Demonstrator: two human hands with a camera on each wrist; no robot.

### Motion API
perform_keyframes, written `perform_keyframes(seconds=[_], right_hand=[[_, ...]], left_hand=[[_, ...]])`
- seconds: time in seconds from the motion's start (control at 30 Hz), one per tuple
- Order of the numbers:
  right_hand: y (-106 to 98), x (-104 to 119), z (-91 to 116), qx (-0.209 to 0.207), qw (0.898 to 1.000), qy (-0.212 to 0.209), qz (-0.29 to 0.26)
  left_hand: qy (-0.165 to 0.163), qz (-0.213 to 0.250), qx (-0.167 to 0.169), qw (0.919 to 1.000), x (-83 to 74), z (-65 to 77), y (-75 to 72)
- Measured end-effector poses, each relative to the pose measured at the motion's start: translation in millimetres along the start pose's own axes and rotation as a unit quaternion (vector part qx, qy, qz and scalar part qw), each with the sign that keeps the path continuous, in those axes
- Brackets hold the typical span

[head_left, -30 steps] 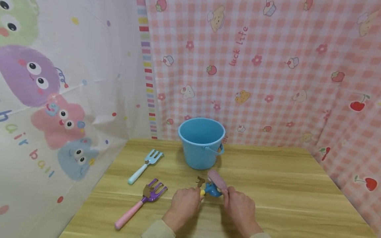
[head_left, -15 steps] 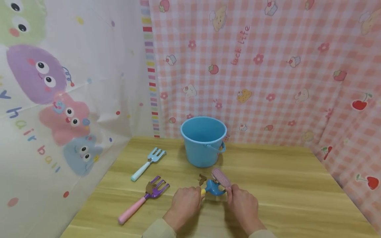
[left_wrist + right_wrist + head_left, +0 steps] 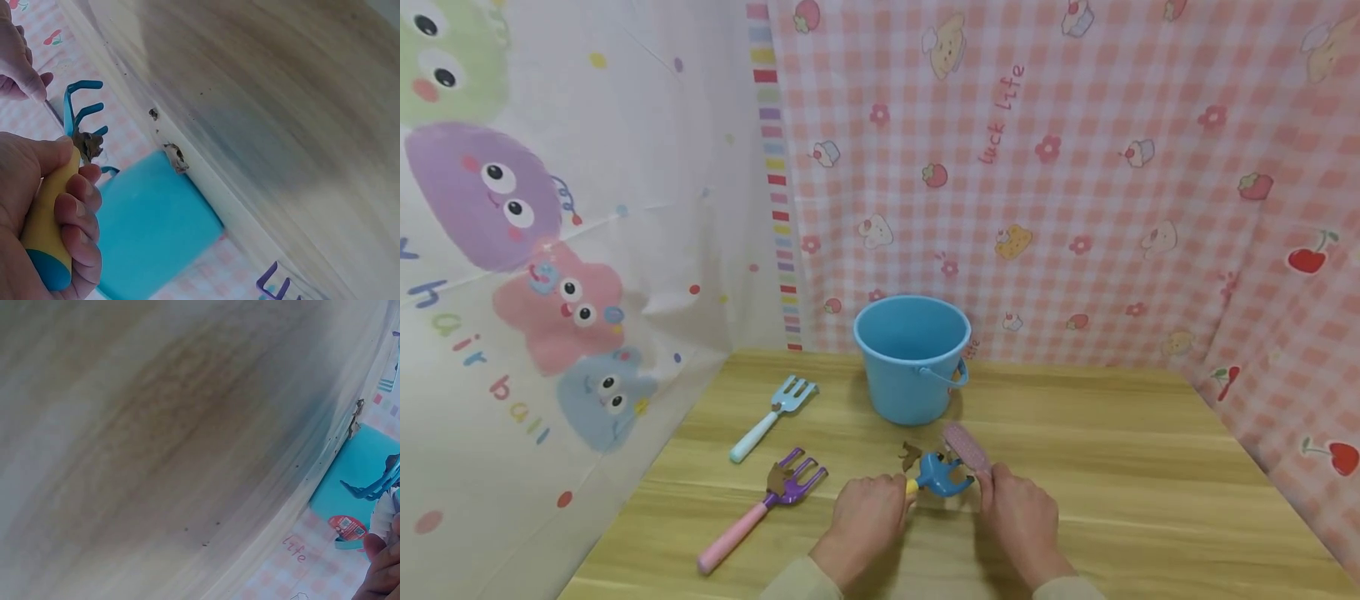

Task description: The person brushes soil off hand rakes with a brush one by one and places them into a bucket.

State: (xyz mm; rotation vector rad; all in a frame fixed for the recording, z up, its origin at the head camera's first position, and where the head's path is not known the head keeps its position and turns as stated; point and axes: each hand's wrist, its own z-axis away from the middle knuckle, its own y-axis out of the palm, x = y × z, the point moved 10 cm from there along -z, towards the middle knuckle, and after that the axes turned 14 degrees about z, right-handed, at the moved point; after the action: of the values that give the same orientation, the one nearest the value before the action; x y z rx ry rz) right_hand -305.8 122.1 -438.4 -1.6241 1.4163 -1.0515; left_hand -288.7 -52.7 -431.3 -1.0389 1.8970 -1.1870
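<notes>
My left hand (image 3: 867, 512) grips the yellow-handled fork (image 3: 940, 477). My right hand (image 3: 1021, 515) holds the pink brush (image 3: 966, 445) near the tines (image 3: 90, 84).

Near the far edge of my desk (image 3: 1135, 517), I see a sky-blue bucket (image 3: 906, 392) upright. Towards the left edge lie a pale blue fork (image 3: 764, 425), nearer the far left corner, and a pink-and-purple fork (image 3: 767, 503). Pink checked cloth (image 3: 1037, 192) hangs beyond the far edge.

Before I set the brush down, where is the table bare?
Widest: table right of the bucket and right hand. Narrower: between bucket and pale fork. Crowded: the bucket's front, with left hand, brush, rake and brown scrap.
</notes>
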Motion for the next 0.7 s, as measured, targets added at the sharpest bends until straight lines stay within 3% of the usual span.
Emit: perform_keyframes(seconds=[0.17, 0.4, 0.5, 0.7], right_hand=[[7, -6, -2, 0.025, 1.0, 0.009, 0.002], [15, -33, 0, 0.049, 0.998, 0.047, -0.011], [0, -21, -4, 0.037, 0.998, 0.049, -0.024], [-13, 16, -1, 0.016, 0.999, -0.006, -0.031]], left_hand=[[-0.007, -0.009, -0.003, 0.9999, 3.8, 2.3, -0.4], [-0.011, 0.003, -0.017, 0.9998, 12.6, 0.4, -14.2], [-0.01, 0.018, -0.011, 0.9997, 14.8, 0.1, -13.4], [-0.027, 0.055, 0.0, 0.9981, 12.6, -2.6, -8.9]])
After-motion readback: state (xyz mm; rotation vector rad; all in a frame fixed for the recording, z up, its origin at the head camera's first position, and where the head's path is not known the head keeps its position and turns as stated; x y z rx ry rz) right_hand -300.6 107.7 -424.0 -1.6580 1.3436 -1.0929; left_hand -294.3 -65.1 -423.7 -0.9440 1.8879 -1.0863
